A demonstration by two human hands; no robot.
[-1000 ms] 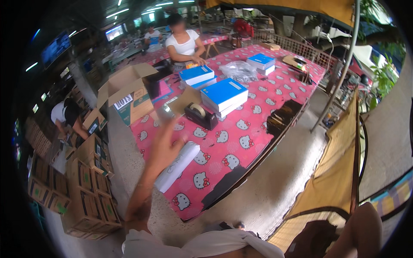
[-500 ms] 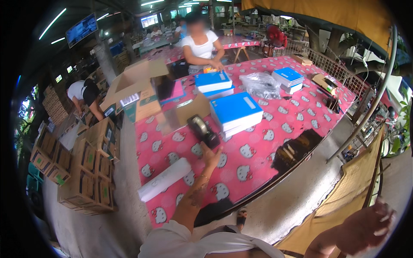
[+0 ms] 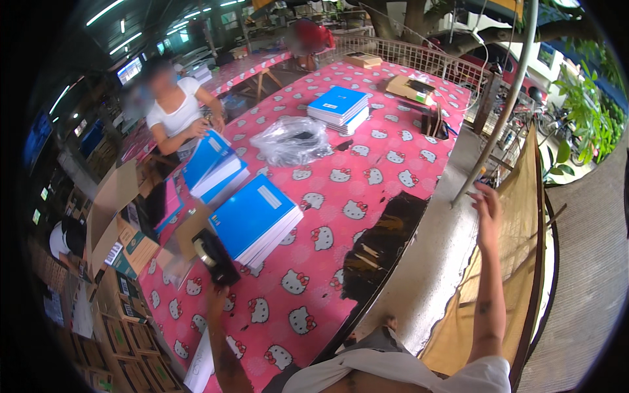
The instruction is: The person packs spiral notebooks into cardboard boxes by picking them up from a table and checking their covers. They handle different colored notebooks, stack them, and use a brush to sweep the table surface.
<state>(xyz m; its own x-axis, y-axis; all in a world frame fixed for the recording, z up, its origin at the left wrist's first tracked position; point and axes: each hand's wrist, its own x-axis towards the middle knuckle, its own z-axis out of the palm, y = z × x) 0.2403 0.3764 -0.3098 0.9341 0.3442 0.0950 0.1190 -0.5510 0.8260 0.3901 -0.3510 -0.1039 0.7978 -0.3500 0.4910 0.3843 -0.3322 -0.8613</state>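
One black tape dispenser (image 3: 215, 258) sat on the pink table (image 3: 331, 265) in the head view, the left hand (image 3: 216, 298) at its end; I couldn't tell if it gripped. The right hand (image 3: 487, 213) was up, open. A nearby blue book (image 3: 239, 219) had a label (image 3: 270, 197) too tiny to read.

Strong daylight from R; foliage (image 3: 593, 121) bright, bits of bkgd there near white. Floor (image 3: 422, 288) w/ pale glare alongside table (image 3: 386, 164). L side + far bkgd dim, ceiling tubes (image 3: 105, 12) lit cool white. Plastic wrap (image 3: 291, 144) w/ small highlights. L hand (image 3: 217, 296) dim, soft; co-worker's head (image 3: 157, 75) blurred. Boxes (image 3: 134, 344) murky. Fisheye: pole (image 3: 503, 116) bowed, corners black.
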